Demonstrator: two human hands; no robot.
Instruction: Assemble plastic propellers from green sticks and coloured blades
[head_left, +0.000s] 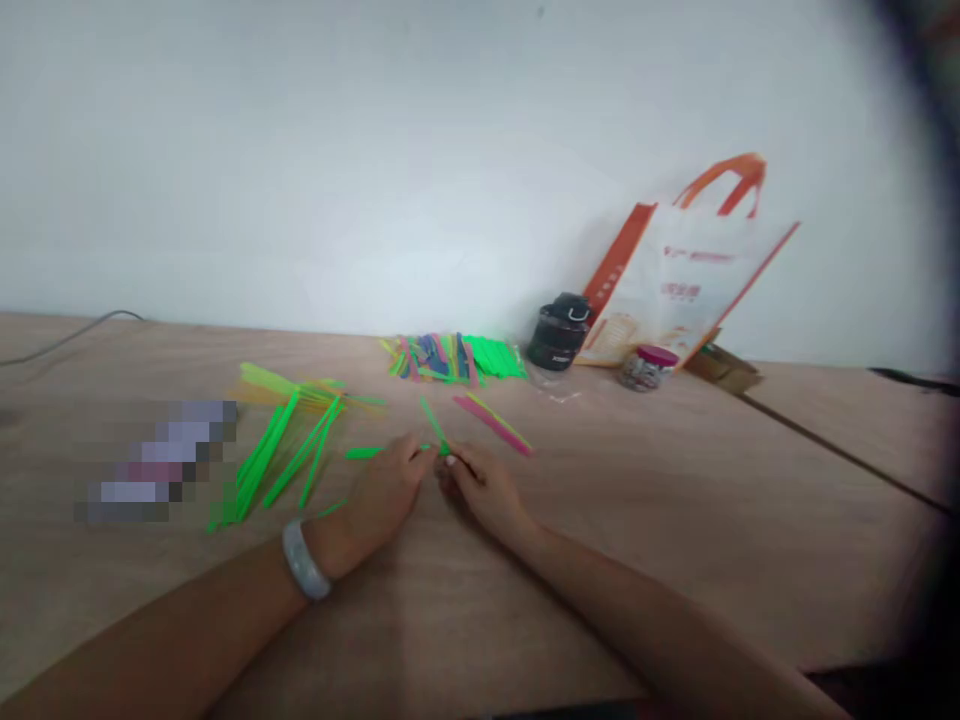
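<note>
Head view: on a wooden worktop (675, 520), the left hand (386, 490) and the right hand (484, 490) meet near the middle, with a thin green stick (433, 422) between them. The stick's long axis slants away from the person, its far end leaning up and to the left in the view and its near end sitting at the fingertips. The right fingers (455, 462) are closed narrow on that near end, so the right hand looks slightly the nearer of the two, though blur hides the exact contact. The left fingers (414, 457) curl narrowly just beside the same end. A flat green strip (365, 453) runs out leftward from them, and it is impossible to tell whether they grip it or only touch it. A white bangle (306, 560) circles the left wrist. Measured from the green stick, a pink and yellow pair of sticks (491, 422) lies just to the right, a loose heap of green sticks (281, 450) lies to the left beyond the left hand, and a bundle of mixed coloured sticks (450, 358) lies straight ahead. Farther off to the right, near the wall, are a black flask (559, 332), a glass jar (647, 367) with a red lid and a white and orange paper bag (675, 275).
</note>
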